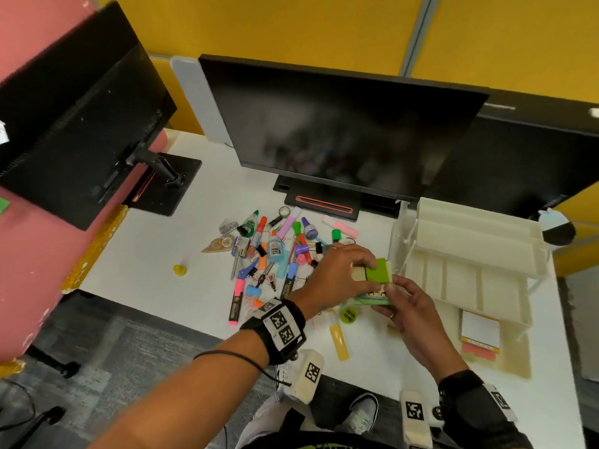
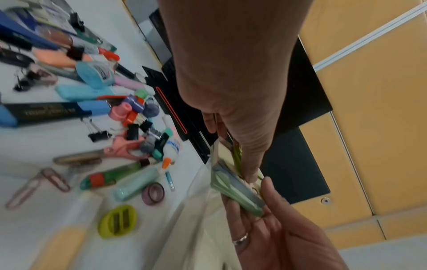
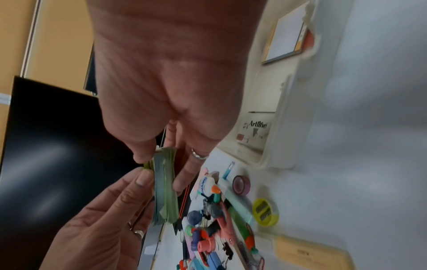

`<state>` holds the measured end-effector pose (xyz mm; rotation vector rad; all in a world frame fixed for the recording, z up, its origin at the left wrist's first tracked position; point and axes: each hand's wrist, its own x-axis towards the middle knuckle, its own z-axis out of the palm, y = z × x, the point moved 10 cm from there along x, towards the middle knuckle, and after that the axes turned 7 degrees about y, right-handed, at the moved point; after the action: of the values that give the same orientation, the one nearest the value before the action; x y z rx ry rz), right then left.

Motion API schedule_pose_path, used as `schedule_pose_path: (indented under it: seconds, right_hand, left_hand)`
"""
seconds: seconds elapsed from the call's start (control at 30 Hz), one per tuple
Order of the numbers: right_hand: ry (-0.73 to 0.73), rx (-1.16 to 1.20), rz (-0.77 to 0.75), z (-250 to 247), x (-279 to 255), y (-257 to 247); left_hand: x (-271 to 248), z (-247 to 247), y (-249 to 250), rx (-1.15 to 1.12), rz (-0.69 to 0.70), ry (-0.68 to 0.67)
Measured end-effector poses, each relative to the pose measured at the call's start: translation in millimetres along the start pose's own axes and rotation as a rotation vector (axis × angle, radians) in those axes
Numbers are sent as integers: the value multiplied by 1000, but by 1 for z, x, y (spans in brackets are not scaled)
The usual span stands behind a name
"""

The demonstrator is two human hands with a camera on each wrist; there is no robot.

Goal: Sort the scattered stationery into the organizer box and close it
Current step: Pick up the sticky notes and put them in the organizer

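Both hands, left hand [image 1: 337,273] and right hand [image 1: 405,306], pinched the sticky-note stack [image 1: 372,283]; squaring its edges first would ease dropping it into the organizer box [image 1: 470,280]

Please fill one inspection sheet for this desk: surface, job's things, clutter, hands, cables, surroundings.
Surface: white desk, chipped yellow left edge.
Job's things: cream plastic organizer box open at right, a sticky-note pad in it; green sticky-note stack held above the desk; pile of markers, clips and glue unsorted.
Clutter: yellow-green round sharpener, yellow highlighter near the front edge.
Hands: left hand and right hand both pinch the stack.
Cables: thin black cord along the left forearm.
Surroundings: two dark monitors, yellow partition.
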<state>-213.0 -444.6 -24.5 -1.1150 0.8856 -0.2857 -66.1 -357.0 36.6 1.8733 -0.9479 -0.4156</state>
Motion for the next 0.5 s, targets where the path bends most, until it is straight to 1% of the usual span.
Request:
schedule_pose_path:
  seconds: [0.13, 0.2, 0.27, 0.37, 0.43, 0.5]
  right_hand:
    - [55, 71, 0, -37, -11, -2]
    - [94, 92, 5, -58, -16, -1]
    - [140, 83, 1, -80, -21, -1]
    - [217, 67, -1, -118, -30, 2]
    - [275, 54, 17, -146, -35, 8]
    - [328, 51, 49, -171, -41, 16]
  left_hand:
    - [-2, 37, 15, 15, 47, 1]
    - [-3, 58, 27, 27, 87, -21]
    - [-7, 80, 36, 23, 90, -52]
    - [-17, 112, 35, -60, -13, -55]
    - [-24, 129, 28, -131, -142, -22]
    - [-31, 151, 20, -149, -291, -50]
